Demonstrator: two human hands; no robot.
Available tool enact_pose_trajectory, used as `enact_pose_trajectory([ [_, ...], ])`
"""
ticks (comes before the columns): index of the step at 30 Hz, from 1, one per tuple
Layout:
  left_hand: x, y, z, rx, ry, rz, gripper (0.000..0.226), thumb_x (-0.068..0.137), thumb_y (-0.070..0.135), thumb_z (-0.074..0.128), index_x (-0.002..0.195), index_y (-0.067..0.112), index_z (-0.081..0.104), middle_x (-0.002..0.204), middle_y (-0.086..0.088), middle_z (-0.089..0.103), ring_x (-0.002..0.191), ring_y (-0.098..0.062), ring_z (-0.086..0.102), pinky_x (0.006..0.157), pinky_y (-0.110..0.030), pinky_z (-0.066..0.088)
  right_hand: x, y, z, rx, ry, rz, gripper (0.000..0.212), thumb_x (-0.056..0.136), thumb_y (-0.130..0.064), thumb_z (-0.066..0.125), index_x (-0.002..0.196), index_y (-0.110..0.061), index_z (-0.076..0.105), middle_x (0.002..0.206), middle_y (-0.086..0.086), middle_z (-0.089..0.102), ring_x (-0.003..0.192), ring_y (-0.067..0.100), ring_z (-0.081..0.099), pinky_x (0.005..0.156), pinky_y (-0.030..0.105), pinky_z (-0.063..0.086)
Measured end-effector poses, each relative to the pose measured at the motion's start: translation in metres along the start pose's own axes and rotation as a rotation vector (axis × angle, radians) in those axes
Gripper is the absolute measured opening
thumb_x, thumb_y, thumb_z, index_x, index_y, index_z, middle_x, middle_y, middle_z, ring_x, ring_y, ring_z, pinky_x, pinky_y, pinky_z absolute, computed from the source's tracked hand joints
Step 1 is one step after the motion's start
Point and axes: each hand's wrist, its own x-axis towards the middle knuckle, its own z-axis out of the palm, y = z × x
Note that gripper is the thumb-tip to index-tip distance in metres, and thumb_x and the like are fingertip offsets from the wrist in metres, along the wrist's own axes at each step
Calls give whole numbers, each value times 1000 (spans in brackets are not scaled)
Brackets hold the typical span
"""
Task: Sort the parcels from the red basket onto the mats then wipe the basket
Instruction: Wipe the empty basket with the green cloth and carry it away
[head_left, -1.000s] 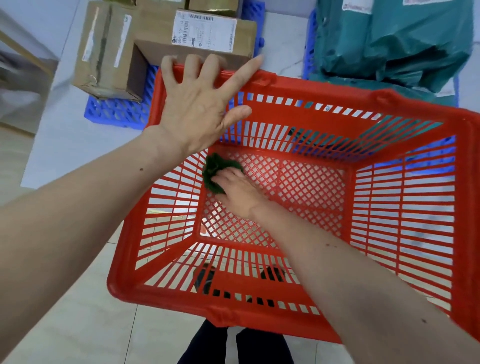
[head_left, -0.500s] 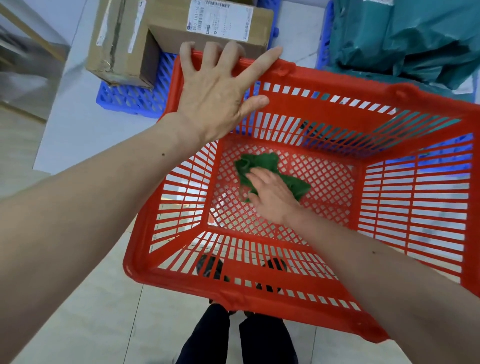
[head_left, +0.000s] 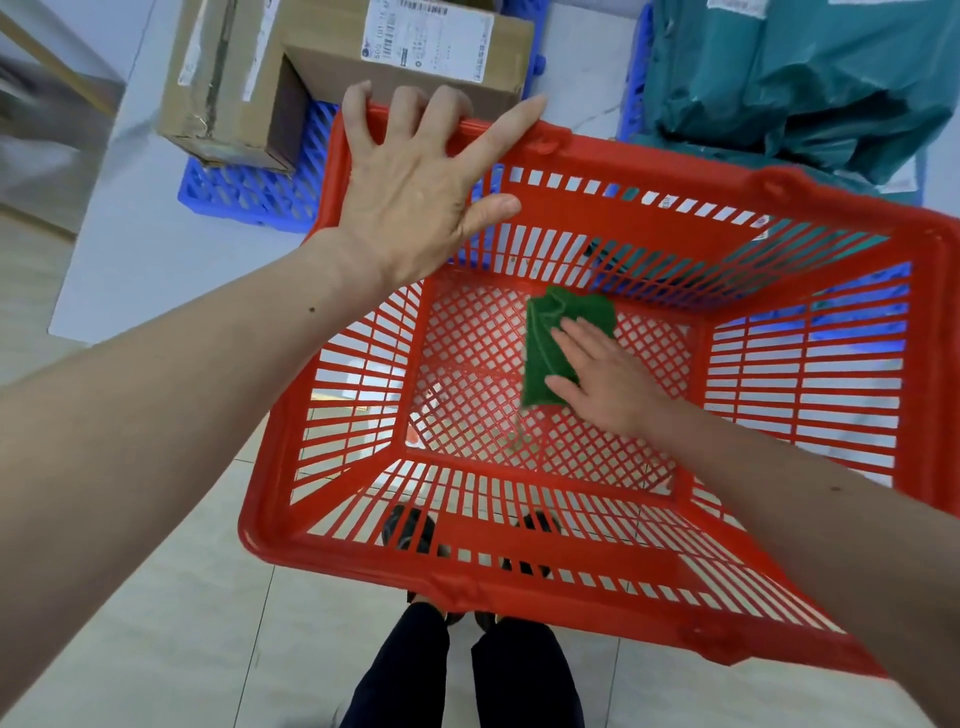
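Red lattice basket (head_left: 613, 218); green cloth (head_left: 550, 353); brown boxes (head_left: 234, 78); teal bags (head_left: 789, 78); blue grid mats (head_left: 244, 195).

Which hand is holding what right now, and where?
Left hand grips the red basket at its far-left rim corner. Right hand presses flat on the green cloth, not gripping it.

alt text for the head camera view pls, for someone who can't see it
A person's right hand presses a green cloth flat on the floor of an otherwise empty red basket, while the left hand grips its far rim. Beyond it, cardboard boxes and teal bags sit on blue mats.
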Motion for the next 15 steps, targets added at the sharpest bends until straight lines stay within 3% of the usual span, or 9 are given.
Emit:
enact_pose_trajectory([
  [2, 1, 1, 0, 6, 1, -1, 69, 92, 74, 14, 152, 43, 8, 131, -18, 43, 124, -41, 39, 108, -64, 16, 18, -33, 1, 101, 0, 31, 71, 100, -57, 18, 158, -20, 1, 165, -3, -9, 152, 18, -11, 123, 52, 0],
  [5, 3, 2, 2, 11, 15, -3, 68, 92, 73, 19, 152, 43, 9, 130, -19, 43, 122, -43, 39, 107, -65, 17, 22, -64, 11, 40, -39, -251, 62, 103, -51, 23, 157, -22, 13, 166, -1, 5, 152, 16, -1, 122, 53, 0],
  [7, 3, 1, 2, 11, 19, -1, 68, 92, 72, 19, 152, 43, 9, 129, -21, 43, 122, -44, 39, 107, -65, 16, 9, -54, 19, -47, -121, -428, 59, 103, -48, 28, 156, -23, 21, 165, -3, 13, 152, 14, 3, 123, 49, 0],
  [9, 2, 1, 2, 8, 14, -2, 69, 92, 72, 20, 153, 42, 9, 128, -22, 43, 122, -44, 39, 107, -65, 16, -8, -26, 24, -118, -159, -456, 61, 102, -49, 30, 156, -23, 19, 165, -5, 13, 152, 13, 3, 124, 46, 0],
  [11, 2, 1, 1, 10, 16, -5, 68, 92, 73, 19, 152, 42, 9, 128, -22, 43, 121, -44, 39, 107, -66, 17, -23, 8, 26, -146, -97, -315, 65, 100, -55, 24, 157, -25, 15, 165, -3, 10, 152, 16, 3, 124, 48, 6],
  [13, 1, 1, 1, 11, 11, -7, 68, 92, 73, 19, 152, 42, 10, 127, -22, 43, 120, -44, 39, 107, -66, 17, -30, 41, 21, -137, -10, -56, 74, 95, -62, 12, 157, -22, 10, 164, 3, 9, 152, 21, 6, 123, 50, 15],
  [15, 1, 3, 1, 6, 9, -9, 68, 92, 73, 19, 152, 42, 10, 128, -22, 42, 121, -43, 39, 107, -65, 16, -31, 61, 14, -149, -6, 176, 75, 97, -61, 14, 157, -17, 6, 164, 7, 5, 152, 24, 4, 123, 47, 13],
])
